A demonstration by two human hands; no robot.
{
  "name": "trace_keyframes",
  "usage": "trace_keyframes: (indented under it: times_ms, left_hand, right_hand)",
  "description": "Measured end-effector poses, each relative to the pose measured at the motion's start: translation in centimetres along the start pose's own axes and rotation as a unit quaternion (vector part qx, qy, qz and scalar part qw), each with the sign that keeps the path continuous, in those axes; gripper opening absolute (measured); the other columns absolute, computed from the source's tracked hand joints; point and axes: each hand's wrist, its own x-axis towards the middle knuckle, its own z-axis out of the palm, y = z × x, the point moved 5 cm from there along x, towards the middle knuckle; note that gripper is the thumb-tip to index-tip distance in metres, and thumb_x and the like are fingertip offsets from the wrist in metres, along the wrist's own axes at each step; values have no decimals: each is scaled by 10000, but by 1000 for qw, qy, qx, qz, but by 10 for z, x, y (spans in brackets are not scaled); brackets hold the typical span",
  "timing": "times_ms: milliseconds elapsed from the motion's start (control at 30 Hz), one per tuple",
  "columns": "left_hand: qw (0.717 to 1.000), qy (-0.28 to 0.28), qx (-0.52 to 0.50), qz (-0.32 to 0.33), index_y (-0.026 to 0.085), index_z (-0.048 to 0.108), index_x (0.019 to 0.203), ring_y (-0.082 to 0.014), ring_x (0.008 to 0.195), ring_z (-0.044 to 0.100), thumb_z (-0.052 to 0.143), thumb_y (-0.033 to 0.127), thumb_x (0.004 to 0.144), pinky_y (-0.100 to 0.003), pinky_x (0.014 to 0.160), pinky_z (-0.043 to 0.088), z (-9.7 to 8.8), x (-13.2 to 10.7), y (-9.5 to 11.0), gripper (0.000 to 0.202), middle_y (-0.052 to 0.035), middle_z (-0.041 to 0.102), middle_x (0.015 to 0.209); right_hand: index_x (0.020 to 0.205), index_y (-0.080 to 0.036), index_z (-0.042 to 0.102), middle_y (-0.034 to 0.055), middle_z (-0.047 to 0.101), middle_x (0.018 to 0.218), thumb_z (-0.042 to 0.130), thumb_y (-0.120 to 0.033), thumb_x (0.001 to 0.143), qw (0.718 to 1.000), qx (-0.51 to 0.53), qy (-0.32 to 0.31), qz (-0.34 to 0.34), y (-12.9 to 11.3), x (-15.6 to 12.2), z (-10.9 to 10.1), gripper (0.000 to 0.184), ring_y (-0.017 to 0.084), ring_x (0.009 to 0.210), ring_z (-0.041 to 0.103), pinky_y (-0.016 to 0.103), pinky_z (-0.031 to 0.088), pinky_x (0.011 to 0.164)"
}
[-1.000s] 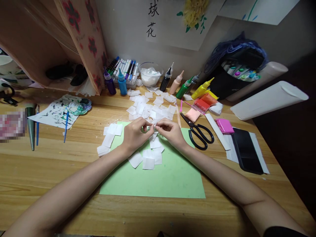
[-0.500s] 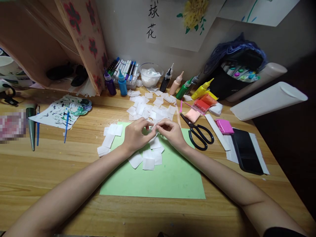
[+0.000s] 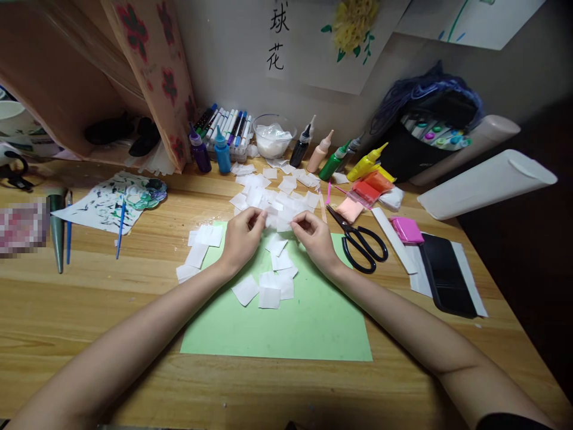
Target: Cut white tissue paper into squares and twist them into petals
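Over the top edge of a green paper sheet (image 3: 326,322), my left hand (image 3: 244,239) pinches a small white paper square (image 3: 271,218) between thumb and fingers. My right hand (image 3: 316,239) is closed in a pinch on another thin white paper square (image 3: 283,223) just beside it. Whether the two squares still touch, I cannot tell. Below the hands, several loose white paper squares (image 3: 270,297) lie on the green sheet. More squares (image 3: 197,255) overlap its left edge, and a heap of them (image 3: 257,194) lies behind the hands.
Black-handled scissors (image 3: 358,239) lie right of the green sheet, near a pink packet (image 3: 407,230) and a black phone (image 3: 449,272). Paint bottles (image 3: 222,152), markers (image 3: 230,125) and a clear bowl (image 3: 274,137) line the back. Paintbrushes (image 3: 120,230) lie left.
My hands have moved apart from a joined pinch, the left hand leftward and the right slightly rightward. White paper squares now show spread between the fingertips.
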Motion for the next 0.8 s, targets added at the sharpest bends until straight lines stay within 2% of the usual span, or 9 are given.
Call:
trace_keyframes:
  times_ms: [100, 267, 367, 467, 533, 567, 667, 733, 800]
  left_hand:
    - [997, -8, -60, -38, 180, 558, 705, -111, 539, 478, 481, 350, 879, -252, 538, 378, 1, 3, -7, 255, 11, 572, 593]
    - [993, 30, -89, -69, 176, 586, 804, -100, 524, 501, 475, 344, 886, -238, 502, 399, 0, 4, -19, 218, 0, 612, 637]
    - [988, 40, -121, -84, 185, 559, 1061, -100, 577, 563, 453, 333, 900, -237, 503, 440, 1, 4, -26, 243, -52, 667, 879]
    - [991, 52, -109, -64, 217, 489, 1205, -133, 796, 621, 474, 289, 890, -243, 574, 491, 0, 5, -25, 324, -104, 568, 1186]
    - [992, 73, -87, -48, 213, 514, 1163, -144, 883, 605, 490, 248, 872, -253, 641, 514, -4, 4, -21, 294, -109, 491, 1243]
    - [992, 85, -78, -45, 204, 530, 1121, -141, 889, 597, 494, 224, 863, -259, 675, 520, -6, 4, -19, 261, -107, 474, 1229]
    - [990, 111, -73, -50, 187, 536, 1006, -118, 833, 575, 484, 159, 838, -269, 721, 516, -10, 3, -15, 177, -82, 461, 1144]
    - [989, 115, -76, -50, 187, 525, 971, -110, 803, 560, 474, 142, 829, -258, 699, 502, -11, 2, -13, 158, -67, 462, 1107]
    - [989, 120, -75, -47, 187, 520, 956, -108, 798, 548, 470, 138, 823, -246, 680, 483, -12, 2, -12, 150, -59, 462, 1087]
  right_hand:
    - [731, -189, 530, -8, 520, 671, 595, -287, 756, 1000, -1, 10, 3, 1, 1, -2, 120, 110, 597, 475, 249, 398, 546]
    - [795, -185, 533, -2, 552, 712, 580, -311, 785, 998, 20, 62, 11, 8, 7, -10, 135, 99, 581, 470, 246, 399, 535]
    - [1026, -192, 500, 27, 595, 847, 573, -322, 802, 995, 62, 74, 20, 12, 10, -12, 269, 100, 593, 481, 253, 405, 534]
    - [1125, -225, 446, 27, 543, 907, 603, -283, 781, 995, 38, 88, -17, 7, 9, -15, 383, 113, 666, 495, 265, 427, 594]
    - [1016, -228, 509, 11, 499, 840, 621, -266, 769, 996, -44, 52, -66, -3, 6, -11, 274, 126, 690, 481, 274, 421, 622]
    - [934, -223, 543, 8, 484, 810, 634, -264, 760, 991, -97, 9, -92, -8, 4, -7, 201, 135, 703, 477, 282, 417, 638]
    - [786, -206, 590, 19, 482, 804, 690, -250, 694, 951, -238, -126, -155, -17, -5, 9, 142, 174, 782, 488, 318, 412, 708]
    - [802, -197, 598, 27, 486, 813, 695, -230, 670, 929, -288, -152, -178, -20, -9, 13, 167, 192, 810, 489, 328, 411, 723]
    - [796, -187, 589, 30, 485, 799, 663, -197, 677, 917, -315, -152, -191, -21, -10, 15, 141, 192, 794, 486, 320, 412, 703]
